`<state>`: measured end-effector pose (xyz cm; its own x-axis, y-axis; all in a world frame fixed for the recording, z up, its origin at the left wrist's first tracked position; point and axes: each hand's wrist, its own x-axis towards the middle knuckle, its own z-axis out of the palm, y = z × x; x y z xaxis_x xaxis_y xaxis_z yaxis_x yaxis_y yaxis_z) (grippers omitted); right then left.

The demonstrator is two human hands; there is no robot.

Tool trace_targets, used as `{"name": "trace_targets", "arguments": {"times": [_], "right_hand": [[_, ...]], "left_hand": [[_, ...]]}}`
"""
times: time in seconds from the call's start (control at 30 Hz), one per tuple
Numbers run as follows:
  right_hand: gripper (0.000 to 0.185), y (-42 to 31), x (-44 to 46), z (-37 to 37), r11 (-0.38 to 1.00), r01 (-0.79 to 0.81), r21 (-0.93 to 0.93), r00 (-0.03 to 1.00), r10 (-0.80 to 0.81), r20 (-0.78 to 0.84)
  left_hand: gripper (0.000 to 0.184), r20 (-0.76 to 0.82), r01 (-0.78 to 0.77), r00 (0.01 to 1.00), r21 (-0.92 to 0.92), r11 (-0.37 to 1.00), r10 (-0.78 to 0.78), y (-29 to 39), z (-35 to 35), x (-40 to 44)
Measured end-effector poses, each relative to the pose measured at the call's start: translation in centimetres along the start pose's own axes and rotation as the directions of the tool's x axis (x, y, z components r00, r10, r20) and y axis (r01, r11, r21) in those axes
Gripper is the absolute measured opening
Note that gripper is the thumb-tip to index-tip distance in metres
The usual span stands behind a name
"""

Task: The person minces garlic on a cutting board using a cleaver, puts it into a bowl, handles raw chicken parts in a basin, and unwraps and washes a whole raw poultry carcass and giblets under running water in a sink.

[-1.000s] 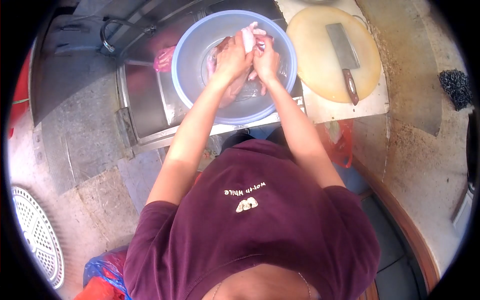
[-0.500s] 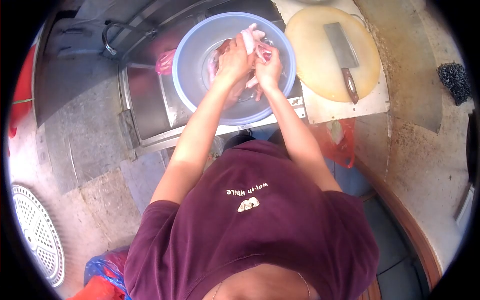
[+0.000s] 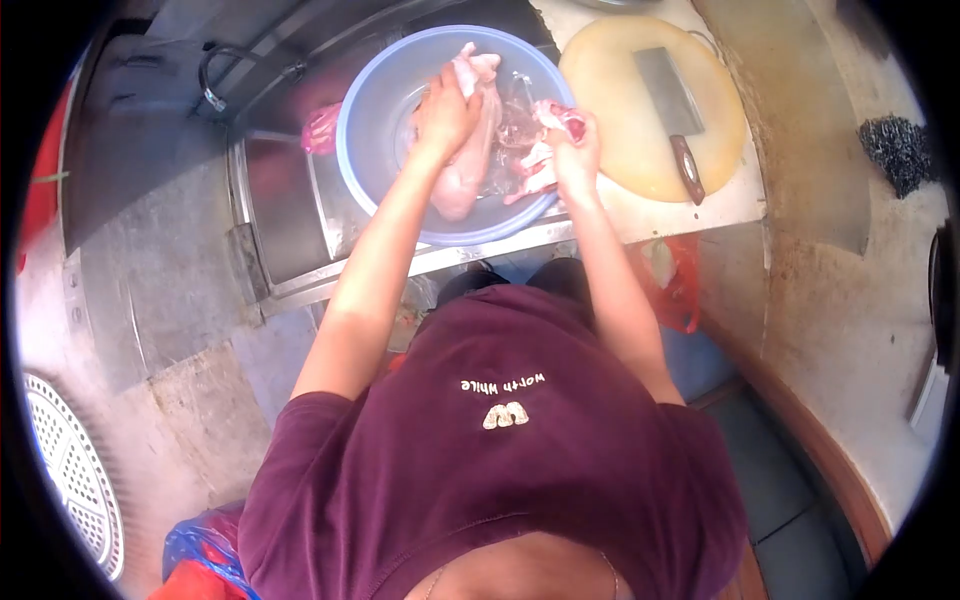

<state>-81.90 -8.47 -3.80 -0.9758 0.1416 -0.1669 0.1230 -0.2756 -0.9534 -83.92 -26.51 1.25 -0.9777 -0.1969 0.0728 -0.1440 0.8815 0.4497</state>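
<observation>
A raw plucked bird (image 3: 468, 175), pale pink and long, lies in a blue plastic basin (image 3: 357, 150). My left hand (image 3: 447, 112) is wrapped round the bird's upper part, with its fingers partly hidden. At the basin's right rim my right hand (image 3: 577, 160) grips a raw poultry piece (image 3: 540, 172), white with dark red flesh. Between the two hands, something clear and shiny (image 3: 515, 125), like water or thin plastic, shows in the basin.
Right of the basin, a cleaver (image 3: 672, 95) lies on a round cutting board (image 3: 600, 100). The basin stands over a metal sink (image 3: 285, 200) with a curved tap (image 3: 212, 85). A pink bag (image 3: 320, 130) sits left of it; a red bag (image 3: 680, 285) hangs below the counter.
My hands have moved apart. The right one has carried the poultry piece right, to the basin's rim, while the left has shifted slightly left with the bird, which now shows more fully.
</observation>
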Motion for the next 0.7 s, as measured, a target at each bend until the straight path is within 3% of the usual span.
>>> {"name": "trace_targets", "arguments": {"times": [0.03, 0.17, 0.27, 0.33, 0.37, 0.4, 0.43, 0.5, 0.53, 0.57, 0.6, 0.63, 0.67, 0.7], "right_hand": [[0.032, -4.5, -0.8, 0.9, 0.994, -0.099, 0.056, 0.994, 0.096, 0.055], [0.03, -9.4, 0.7, 3.2, 0.994, -0.081, 0.071, 0.984, 0.069, 0.167], [0.028, -11.9, 2.5, 5.8, 0.991, 0.104, 0.084, 0.94, -0.125, 0.318], [0.028, -14.8, 2.6, 8.6, 0.961, 0.274, 0.046, 0.867, -0.268, 0.42], [0.03, -16.4, 1.9, 9.9, 0.968, 0.242, 0.068, 0.843, -0.245, 0.48], [0.032, -16.5, 2.1, 11.4, 0.941, 0.339, 0.009, 0.795, -0.291, 0.531], [0.029, -17.4, 1.3, 13.1, 0.982, 0.179, 0.062, 0.788, -0.181, 0.588], [0.026, -17.1, 0.1, 15.5, 0.997, 0.039, 0.066, 0.716, -0.074, 0.694], [0.029, -15.4, 0.2, 16.0, 0.997, 0.07, 0.037, 0.67, -0.074, 0.739], [0.03, -13.8, 0.3, 16.6, 0.998, -0.021, -0.064, 0.551, 0.064, 0.832], [0.032, -12.7, 0.6, 16.1, 0.98, 0.008, -0.199, 0.482, 0.171, 0.86], [0.031, -10.2, 1.5, 15.6, 0.879, 0.379, -0.29, 0.511, 0.063, 0.857], [0.031, -7.7, 2.6, 14.9, 0.638, 0.684, -0.354, 0.496, -0.05, 0.867], [0.03, -7.6, 2.9, 14.1, 0.779, 0.501, -0.377, 0.578, 0.022, 0.816]], "left_hand": [[0.066, -0.017, -0.016, 1.0, -0.018, 1.0, 0.016, -0.1, 0.3, 0.1], [0.074, -0.027, -0.179, 0.984, -0.112, 0.977, 0.177, 1.6, 0.4, -1.5], [0.072, -0.135, -0.202, 0.971, -0.026, 0.979, 0.197, 3.3, 2.1, -4.0], [0.067, -0.081, -0.255, 0.96, 0.157, 0.954, 0.27, 4.1, 3.0, -5.3], [0.062, 0.052, -0.162, 0.987, 0.173, 0.972, 0.155, 4.8, 3.3, -5.1], [0.063, 0.206, -0.164, 0.973, 0.287, 0.944, 0.106, 5.4, 3.6, -5.4], [0.064, 0.17, -0.164, 0.979, 0.309, 0.937, 0.116, 5.5, 4.3, -5.6], [0.064, 0.096, -0.183, 0.982, 0.309, 0.933, 0.161, 5.6, 4.8, -6.0], [0.065, 0.054, -0.203, 0.979, 0.289, 0.935, 0.196, 5.7, 4.7, -6.2], [0.067, 0.013, -0.226, 0.973, 0.271, 0.936, 0.231, 5.8, 4.6, -6.3], [0.066, 0.015, -0.235, 0.971, 0.24, 0.942, 0.239, 5.7, 4.8, -6.3], [0.066, 0.017, -0.245, 0.969, 0.209, 0.947, 0.247, 5.4, 5.3, -6.3], [0.066, 0.018, -0.254, 0.967, 0.179, 0.95, 0.255, 5.1, 5.6, -6.3], [0.065, 0.047, -0.214, 0.977, 0.188, 0.959, 0.209, 5.0, 5.5, -6.2]]}}
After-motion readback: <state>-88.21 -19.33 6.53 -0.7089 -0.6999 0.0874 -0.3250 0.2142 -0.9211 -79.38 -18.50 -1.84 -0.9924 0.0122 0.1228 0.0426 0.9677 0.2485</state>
